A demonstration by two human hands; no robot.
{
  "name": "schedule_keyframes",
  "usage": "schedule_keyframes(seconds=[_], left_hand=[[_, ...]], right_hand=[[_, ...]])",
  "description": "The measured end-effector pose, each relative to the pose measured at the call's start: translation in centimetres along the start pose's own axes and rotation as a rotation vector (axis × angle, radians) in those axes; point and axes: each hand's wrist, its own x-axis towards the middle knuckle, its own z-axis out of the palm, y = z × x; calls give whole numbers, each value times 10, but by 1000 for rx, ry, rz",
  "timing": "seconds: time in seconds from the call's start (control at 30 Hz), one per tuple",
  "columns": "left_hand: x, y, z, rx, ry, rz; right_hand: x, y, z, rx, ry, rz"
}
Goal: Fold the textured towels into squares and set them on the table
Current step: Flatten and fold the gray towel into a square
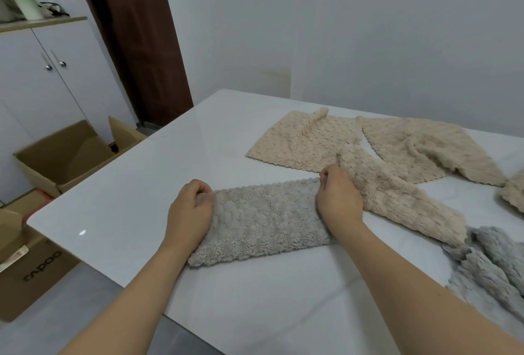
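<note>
A grey textured towel [262,220] lies folded into a long strip on the white table [136,184]. My left hand [191,207] grips its left end with curled fingers. My right hand [338,198] pinches its right end at the far corner. A beige towel [397,195] lies crumpled just right of my right hand, partly under it. Two more beige towels lie spread flat farther back, one [303,142] in the middle and one [425,147] to its right.
A crumpled grey towel [490,264] lies at the right edge, with another beige piece [514,193] above it. Open cardboard boxes [68,153] stand on the floor left of the table, before white cabinets [42,76]. The wall rises just behind the table.
</note>
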Motion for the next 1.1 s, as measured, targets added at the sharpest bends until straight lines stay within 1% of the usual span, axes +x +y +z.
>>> schedule_keyframes(seconds=[0.07, 0.17, 0.23, 0.3, 0.33, 0.4, 0.43, 0.47, 0.5, 0.53, 0.6, 0.63, 0.7, 0.73, 0.77, 0.8, 0.83, 0.87, 0.9, 0.93, 1.0, 1.03, 1.1], left_hand=[[0, -2, 0, -7, 55, 10], [0, -4, -1, 16, 133, -20], [0, -3, 0, 67, 132, -43], [1, -1, 2, 145, 118, -43], [1, 0, 2, 177, 118, -37], [4, 0, 2, 212, 122, -32], [5, -1, 2, 223, 118, -33], [5, -1, 3, 236, 113, -33], [4, -1, 3, 251, 112, -31], [4, -1, 3, 261, 109, -29], [5, 2, 3, 256, 101, -42], [5, 4, 3, 252, 82, -58], [3, 12, 1, 261, 59, -127], [1, 16, 0, 323, 72, -149], [-1, 23, 0, 429, 101, -101], [-3, 33, 4, 517, 129, 28], [-8, 47, 10, 534, 133, 212], [-13, 61, 19, 501, 73, 379], [-20, 72, 31, 478, -39, 488], [-27, 77, 44, 500, -159, 539], [-40, 68, 65, 656, -342, 490], [-43, 57, 67, 739, -391, 435], [-43, 37, 54, 803, -433, 360]], right_hand=[[1, -1, 1, -83, -29, -13], [5, -5, 0, -198, -109, -9], [10, -9, -4, -216, -186, 23], [14, -11, -10, -226, -214, 25], [15, -12, -13, -260, -182, -25], [11, -18, -19, -330, -60, -210], [6, -21, -22, -309, -11, -299], [-1, -22, -24, -277, -9, -365], [-9, -22, -25, -265, -63, -410], [-19, -21, -24, -277, -160, -425], [-34, -12, -17, -305, -367, -377], [-37, -8, -14, -307, -432, -342], [-37, -4, -12, -310, -474, -328], [-37, -5, -13, -320, -478, -341], [-36, -5, -13, -328, -479, -350], [-36, -5, -13, -332, -479, -352], [-35, -5, -12, -329, -478, -344], [-34, -5, -12, -330, -478, -341], [-33, -6, -12, -333, -480, -343], [-33, -6, -12, -334, -481, -348], [-33, -5, -16, -327, -494, -360], [-34, -3, -17, -321, -503, -361], [-33, 5, -21, -299, -504, -356]])
